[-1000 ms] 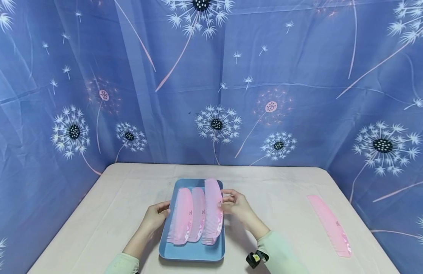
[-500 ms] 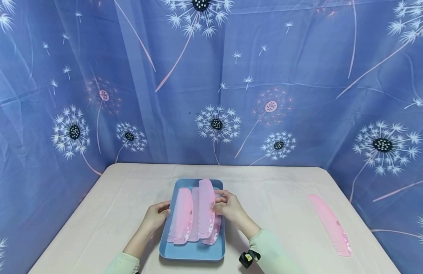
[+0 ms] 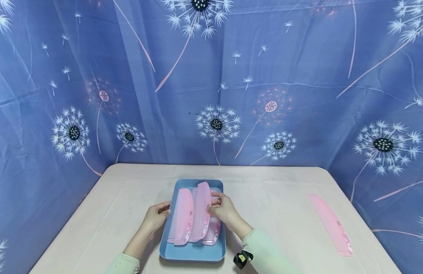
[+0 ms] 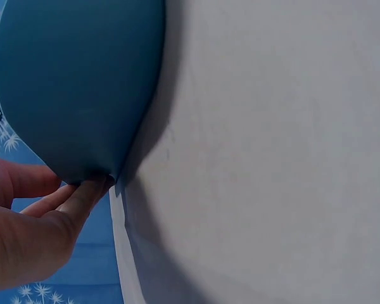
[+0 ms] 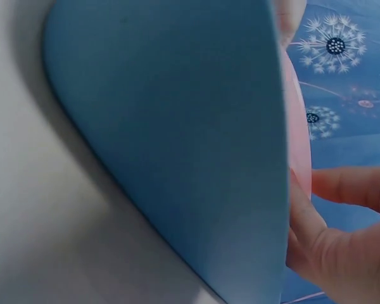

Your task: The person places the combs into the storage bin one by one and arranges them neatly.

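Note:
In the head view a blue tray (image 3: pixel 194 254) holds several pink combs. My left hand (image 3: pixel 153 220) grips its left edge; the left wrist view has that hand's thumb and fingers (image 4: pixel 82 199) pinching the tray wall. Over the tray's middle, my right hand (image 3: pixel 228 215) pinches a pink comb (image 3: pixel 202 213) by its spine, teeth facing left. That comb covers most of another underneath. Left of it lies a pink comb (image 3: pixel 184 219); a further one (image 3: pixel 212 232) at the right is partly hidden by my hand. The held comb (image 5: pixel 297 120) also shows beyond the tray wall in the right wrist view.
A single pink comb (image 3: pixel 329 224) lies on the pale tablecloth (image 3: pixel 276 198) far to the right. Behind the table and along its sides hangs a blue curtain (image 3: pixel 245 125) with a dandelion print. A black device (image 3: pixel 243 258) is strapped at my right wrist.
My right hand has carried its comb leftward from the tray's right side to the middle and lowered it slightly, uncovering the comb at the right. The left hand has stayed on the tray.

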`<control>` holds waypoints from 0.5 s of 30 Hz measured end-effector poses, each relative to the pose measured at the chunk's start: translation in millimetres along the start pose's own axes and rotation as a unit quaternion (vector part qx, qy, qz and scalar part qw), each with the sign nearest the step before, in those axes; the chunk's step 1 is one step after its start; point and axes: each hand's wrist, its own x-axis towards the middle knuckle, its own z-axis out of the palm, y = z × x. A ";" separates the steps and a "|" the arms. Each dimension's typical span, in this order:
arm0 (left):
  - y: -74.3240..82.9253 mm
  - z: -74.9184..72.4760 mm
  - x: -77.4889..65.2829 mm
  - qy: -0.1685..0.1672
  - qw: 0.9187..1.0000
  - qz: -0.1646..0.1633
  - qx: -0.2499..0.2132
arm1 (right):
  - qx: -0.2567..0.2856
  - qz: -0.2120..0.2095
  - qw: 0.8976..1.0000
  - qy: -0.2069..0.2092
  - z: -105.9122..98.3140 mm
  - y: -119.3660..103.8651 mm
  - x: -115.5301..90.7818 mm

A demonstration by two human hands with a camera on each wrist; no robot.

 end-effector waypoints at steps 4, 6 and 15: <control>-0.8 -0.1 0.3 0.000 1.000 0.003 0.001 | -0.018 0.006 1.000 0.004 3.6 0.8 -0.5; -1.0 -0.1 0.3 0.000 1.000 0.004 0.000 | -0.023 0.007 1.000 0.006 5.2 2.0 -0.6; -2.0 0.2 0.3 0.001 1.000 0.005 -0.010 | -0.033 0.000 0.999 0.011 11.3 6.4 0.1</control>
